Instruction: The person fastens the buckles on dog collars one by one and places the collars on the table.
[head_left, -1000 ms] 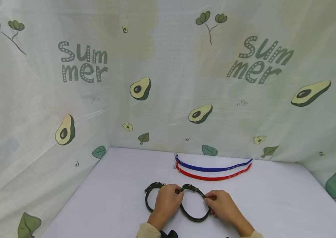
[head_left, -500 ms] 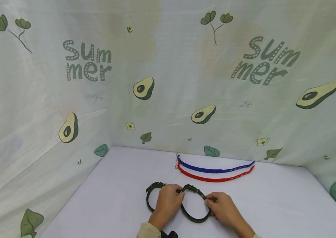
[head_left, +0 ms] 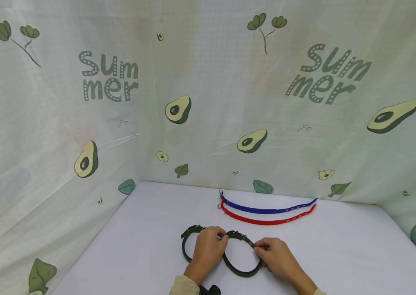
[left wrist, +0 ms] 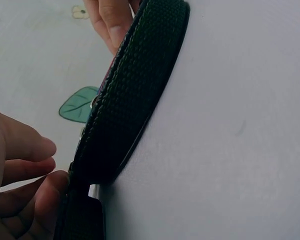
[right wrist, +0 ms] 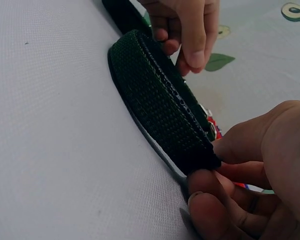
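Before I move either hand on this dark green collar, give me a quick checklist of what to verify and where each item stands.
1. Left hand grips the dark green collar near the buckle: ok.
2. Right hand pinches the collar's strap: ok.
3. Collar loop stands on edge on the white table: ok.
4. Buckle fastened or loose: cannot tell, the fingers hide it.
5. Blue collar and red collar lie apart from the hands, farther back: ok.
6. Second dark loop under the left hand, joined or separate: cannot tell.
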Demonstrator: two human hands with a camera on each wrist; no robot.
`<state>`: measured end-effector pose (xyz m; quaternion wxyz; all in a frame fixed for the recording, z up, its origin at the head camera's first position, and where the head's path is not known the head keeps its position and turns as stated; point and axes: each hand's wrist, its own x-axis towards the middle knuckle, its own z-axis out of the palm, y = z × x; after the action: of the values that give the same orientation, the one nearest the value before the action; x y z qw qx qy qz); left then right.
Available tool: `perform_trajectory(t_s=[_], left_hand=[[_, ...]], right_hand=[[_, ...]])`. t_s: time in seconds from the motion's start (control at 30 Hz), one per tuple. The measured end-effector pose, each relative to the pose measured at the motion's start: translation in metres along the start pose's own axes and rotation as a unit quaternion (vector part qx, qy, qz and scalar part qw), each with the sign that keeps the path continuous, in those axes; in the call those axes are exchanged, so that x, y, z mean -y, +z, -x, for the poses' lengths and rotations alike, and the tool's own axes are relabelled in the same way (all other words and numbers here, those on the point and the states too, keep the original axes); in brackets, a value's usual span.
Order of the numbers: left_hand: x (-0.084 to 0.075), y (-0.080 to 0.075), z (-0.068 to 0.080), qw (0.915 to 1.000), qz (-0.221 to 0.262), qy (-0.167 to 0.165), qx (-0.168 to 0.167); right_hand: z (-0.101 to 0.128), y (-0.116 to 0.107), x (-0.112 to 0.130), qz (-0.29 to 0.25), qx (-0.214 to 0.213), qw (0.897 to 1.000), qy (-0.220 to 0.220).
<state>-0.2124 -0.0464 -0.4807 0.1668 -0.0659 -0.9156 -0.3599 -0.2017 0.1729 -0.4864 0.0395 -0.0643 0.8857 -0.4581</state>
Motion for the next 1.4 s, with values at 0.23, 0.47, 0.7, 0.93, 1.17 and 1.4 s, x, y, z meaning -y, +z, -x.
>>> perform_trajectory(t_s=[0.23, 0.47, 0.7, 0.93, 1.17, 1.4], left_hand=[[0.003, -0.001, -0.002, 0.9995, 0.02, 0.016, -0.016], [0.005, -0.007, -0.003, 0.9992, 0.04, -0.008, -0.003], [0.004, -0.011, -0.008, 0.9991, 0.036, 0.017, 0.014], [0.004, -0.017, -0.015, 0.9993, 0.004, 0.021, 0.032], [-0.001, -0.015, -0.02, 0.9955, -0.061, 0.056, 0.046], [-0.004, -0.007, -0.03, 0.9907, -0.104, 0.07, 0.052]], right_hand=[[0.001, -0.002, 0.001, 0.002, 0.007, 1.0, -0.006], [0.0, -0.002, 0.003, -0.011, 0.022, 1.0, 0.002], [-0.002, -0.011, 0.002, -0.036, 0.009, 0.999, 0.02], [-0.005, -0.018, -0.001, -0.042, -0.024, 0.998, 0.044], [-0.014, -0.039, -0.012, -0.03, -0.089, 0.993, 0.065], [-0.016, -0.059, -0.024, -0.008, -0.113, 0.992, 0.063]])
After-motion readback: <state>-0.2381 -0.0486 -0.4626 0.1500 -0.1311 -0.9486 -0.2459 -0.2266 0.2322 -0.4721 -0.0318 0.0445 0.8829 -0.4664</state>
